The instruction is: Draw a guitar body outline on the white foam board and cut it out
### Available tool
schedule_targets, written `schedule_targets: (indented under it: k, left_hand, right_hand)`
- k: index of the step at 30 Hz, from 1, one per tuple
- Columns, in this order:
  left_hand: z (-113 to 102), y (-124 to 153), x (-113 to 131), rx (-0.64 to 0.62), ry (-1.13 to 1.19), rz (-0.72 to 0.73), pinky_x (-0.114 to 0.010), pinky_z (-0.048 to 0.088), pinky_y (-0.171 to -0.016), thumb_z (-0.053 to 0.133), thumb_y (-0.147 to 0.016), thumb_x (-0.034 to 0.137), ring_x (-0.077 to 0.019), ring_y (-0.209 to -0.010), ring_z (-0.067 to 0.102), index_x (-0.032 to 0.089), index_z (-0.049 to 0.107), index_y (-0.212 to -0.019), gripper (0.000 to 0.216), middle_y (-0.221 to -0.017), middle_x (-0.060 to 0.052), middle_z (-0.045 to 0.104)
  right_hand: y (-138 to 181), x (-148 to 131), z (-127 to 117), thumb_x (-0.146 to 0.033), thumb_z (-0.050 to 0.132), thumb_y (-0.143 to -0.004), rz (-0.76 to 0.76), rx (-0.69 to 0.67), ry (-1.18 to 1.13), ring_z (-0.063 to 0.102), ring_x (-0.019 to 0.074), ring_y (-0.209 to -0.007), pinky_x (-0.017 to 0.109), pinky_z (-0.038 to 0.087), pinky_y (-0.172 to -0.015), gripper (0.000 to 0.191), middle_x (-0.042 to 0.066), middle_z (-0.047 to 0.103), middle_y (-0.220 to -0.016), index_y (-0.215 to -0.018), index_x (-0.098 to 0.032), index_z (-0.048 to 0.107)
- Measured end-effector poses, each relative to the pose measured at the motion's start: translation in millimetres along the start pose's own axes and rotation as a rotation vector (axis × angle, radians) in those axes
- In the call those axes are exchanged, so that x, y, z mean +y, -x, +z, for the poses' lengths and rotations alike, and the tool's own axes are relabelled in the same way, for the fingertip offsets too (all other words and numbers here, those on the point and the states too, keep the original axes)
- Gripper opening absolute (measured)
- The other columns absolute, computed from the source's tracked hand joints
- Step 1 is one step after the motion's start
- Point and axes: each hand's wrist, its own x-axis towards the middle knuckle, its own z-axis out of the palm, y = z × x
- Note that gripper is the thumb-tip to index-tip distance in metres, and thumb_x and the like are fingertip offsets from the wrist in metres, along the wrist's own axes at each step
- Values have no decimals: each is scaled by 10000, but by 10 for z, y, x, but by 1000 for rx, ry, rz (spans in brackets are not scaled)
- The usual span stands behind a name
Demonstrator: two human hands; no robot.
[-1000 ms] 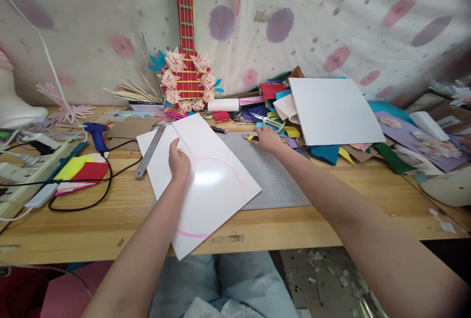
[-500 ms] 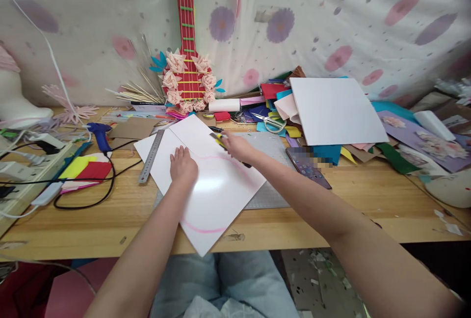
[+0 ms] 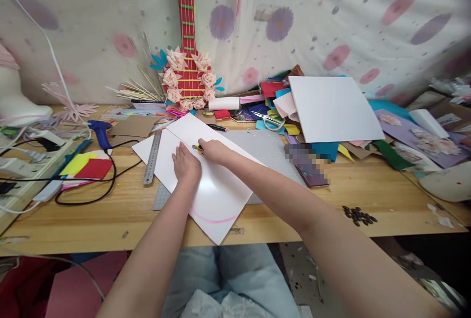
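A white foam-like board (image 3: 221, 190) lies turned at an angle in front of me, with a curved pink line (image 3: 217, 221) drawn near its front corner. My left hand (image 3: 187, 165) rests flat on the board, fingers spread. Just right of it, my right hand (image 3: 215, 152) grips a yellow-and-black utility knife (image 3: 197, 148), its tip pointing left at the board, close to my left fingers. Whether the blade touches the surface I cannot tell. Under the board is a grey cutting mat (image 3: 272, 153). A steel ruler (image 3: 152, 158) lies to the left on another white piece (image 3: 143, 148).
At the back stands a red paper guitar (image 3: 189, 75) with pink flowers. A blue glue gun (image 3: 100, 133) and cables lie left. Scissors (image 3: 272, 121), a phone (image 3: 312, 168), another white board (image 3: 334, 109) and black beads (image 3: 358, 216) are on the right.
My right hand with the knife has moved left and slightly nearer, close beside my left hand. The board's front corner has shifted to the right. My left hand stays flat on it.
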Motion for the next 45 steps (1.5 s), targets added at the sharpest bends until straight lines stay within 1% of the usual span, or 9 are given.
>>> schedule_targets:
  k: [9, 15, 22, 28, 31, 34, 39, 42, 45]
  left_hand:
    - [-16, 15, 15, -16, -27, 22, -375, 165, -1141, 295, -856, 98, -212, -1359, 273, -37, 224, -1400, 564, -1408, -207, 385]
    - [-12, 19, 24, -3, -17, 13, -376, 176, -1138, 292, -853, 91, -202, -1361, 268, -11, 214, -1411, 573, -1406, -193, 395]
    - [-33, 31, 36, -21, -25, 12, -368, 157, -1141, 266, -856, 84, -208, -1365, 258, -35, 199, -1409, 569, -1419, -194, 375]
    - [-71, 33, 56, -50, -26, -14, -358, 146, -1145, 264, -841, 57, -187, -1372, 239, -7, 185, -1420, 588, -1432, -178, 361]
    - [-74, 3, 70, -52, -14, -24, -362, 141, -1146, 257, -831, 37, -184, -1376, 224, 4, 192, -1420, 594, -1440, -176, 348]
    - [-74, -44, 80, -54, 29, -59, -370, 125, -1150, 276, -828, 38, -192, -1382, 207, 6, 187, -1421, 600, -1450, -175, 330]
    - [-95, -80, 57, 28, 179, -115, -345, 170, -1146, 325, -834, 69, -168, -1375, 231, 38, 178, -1420, 604, -1446, -168, 341]
    - [-105, -73, 40, 67, 227, -142, -342, 194, -1141, 310, -803, 16, -158, -1366, 253, 73, 181, -1420, 633, -1436, -142, 369]
    - [-109, -63, 38, 77, 247, -147, -355, 212, -1138, 317, -773, -10, -166, -1364, 262, 76, 199, -1413, 657, -1422, -139, 392]
  right_hand:
    - [-43, -72, -1, -210, 343, -896, -3, -9, 66, 614, 242, -969, 318, 464, -737, 315, 171, 641, -1052, -1189, -131, 428]
    - [-45, -141, -68, -222, 320, -911, -13, -19, 93, 602, 236, -1013, 317, 465, -783, 336, 174, 635, -1060, -1192, -105, 464]
    - [-57, -183, -138, -174, 383, -882, -22, -22, 123, 592, 227, -1033, 301, 462, -806, 306, 183, 628, -1087, -1145, -81, 507]
    - [-89, -238, -185, -147, 421, -861, 3, -42, 135, 599, 217, -1025, 286, 468, -799, 281, 175, 633, -1102, -1110, -82, 533]
    - [-119, -249, -198, -150, 434, -854, -3, -28, 144, 602, 219, -1019, 288, 465, -809, 259, 182, 637, -1090, -1074, -84, 555]
    - [-170, -232, -185, -174, 427, -860, -6, 3, 135, 603, 225, -1017, 299, 463, -811, 270, 186, 638, -1083, -1084, -92, 552]
    - [-233, -181, -127, -198, 392, -869, 21, 61, 66, 612, 234, -985, 305, 469, -760, 327, 164, 635, -1080, -1169, -116, 495]
    - [-226, -153, -73, -207, 395, -868, 37, 36, 42, 610, 239, -980, 303, 464, -752, 317, 159, 634, -1071, -1157, -125, 495]
    - [-197, -135, -31, -220, 400, -865, 54, 22, 29, 611, 248, -971, 310, 463, -744, 310, 156, 638, -1055, -1145, -133, 499]
